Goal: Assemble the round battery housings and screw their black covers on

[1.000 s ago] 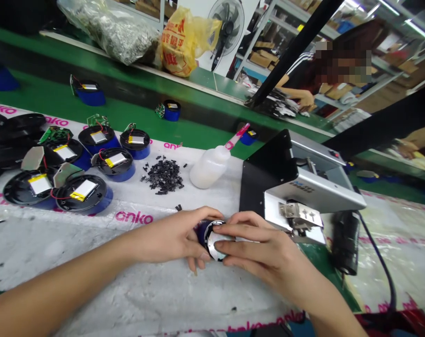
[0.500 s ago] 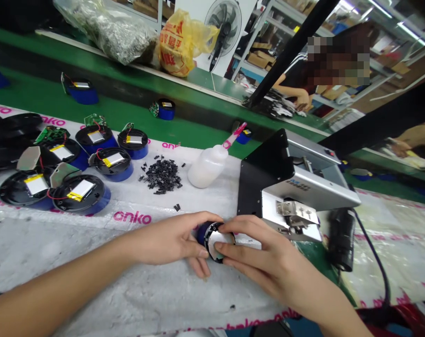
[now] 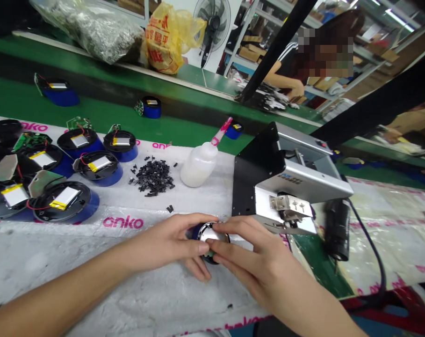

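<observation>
Head view: left hand point(image 3: 173, 241), clasping the blue housing point(image 3: 195, 231), slid its thumb onto the silver disc point(image 3: 207, 234); right hand point(image 3: 263, 257) kept fingertips there, grip unclear. Disc probably wasn't settled.

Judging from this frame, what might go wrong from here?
The right grip has fingertips on the pale plate of the round part held with the left grip; uneven pressure might tilt the plate. The loose black pieces lie in an open pile, so a knock could scatter them. Circuit boards stick out of the crowded blue units, so they might get bumped.
</observation>
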A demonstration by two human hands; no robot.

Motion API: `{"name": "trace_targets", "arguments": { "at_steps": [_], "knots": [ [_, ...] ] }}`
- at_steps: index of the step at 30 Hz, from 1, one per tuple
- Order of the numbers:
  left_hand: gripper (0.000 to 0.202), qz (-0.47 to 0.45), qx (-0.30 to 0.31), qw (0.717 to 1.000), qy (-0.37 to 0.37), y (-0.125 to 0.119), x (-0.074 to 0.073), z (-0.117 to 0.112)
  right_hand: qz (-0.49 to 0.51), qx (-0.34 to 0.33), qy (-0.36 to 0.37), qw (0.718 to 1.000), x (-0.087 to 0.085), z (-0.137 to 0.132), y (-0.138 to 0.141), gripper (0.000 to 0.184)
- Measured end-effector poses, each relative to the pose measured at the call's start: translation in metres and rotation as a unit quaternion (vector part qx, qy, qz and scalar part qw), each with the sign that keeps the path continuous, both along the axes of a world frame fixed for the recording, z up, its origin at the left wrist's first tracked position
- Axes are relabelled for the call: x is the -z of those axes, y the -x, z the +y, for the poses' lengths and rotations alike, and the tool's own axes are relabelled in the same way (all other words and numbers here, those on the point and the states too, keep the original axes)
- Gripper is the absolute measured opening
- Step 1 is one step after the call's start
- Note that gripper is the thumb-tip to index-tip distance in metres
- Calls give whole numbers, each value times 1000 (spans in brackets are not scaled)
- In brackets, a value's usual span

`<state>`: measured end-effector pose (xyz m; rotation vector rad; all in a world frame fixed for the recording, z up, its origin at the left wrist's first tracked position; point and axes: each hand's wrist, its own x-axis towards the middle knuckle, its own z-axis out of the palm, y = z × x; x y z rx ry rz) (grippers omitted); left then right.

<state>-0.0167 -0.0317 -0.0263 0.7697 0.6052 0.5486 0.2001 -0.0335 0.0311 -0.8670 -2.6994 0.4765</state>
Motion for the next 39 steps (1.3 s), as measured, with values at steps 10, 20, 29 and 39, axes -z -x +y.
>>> {"name": "trace_targets", "arguments": {
  "at_steps": [10, 20, 29, 39],
  "knots": [
    [55, 91, -26, 995, -10, -7, -7, -7, 92, 105, 55, 989, 25, -8, -3, 32],
    [75, 168, -32, 985, -11, -14, -7, -8, 113, 58, 59, 990, 4, -11, -8, 31],
    [94, 272, -36, 962, -7, -20, -13, -8, 58, 491, -152, 856, 17, 46, -159, 22],
    [88, 239, -39, 970, -10, -19, -7, -10, 81, 422, -116, 895, 16, 6, -159, 54]
  ]
}}
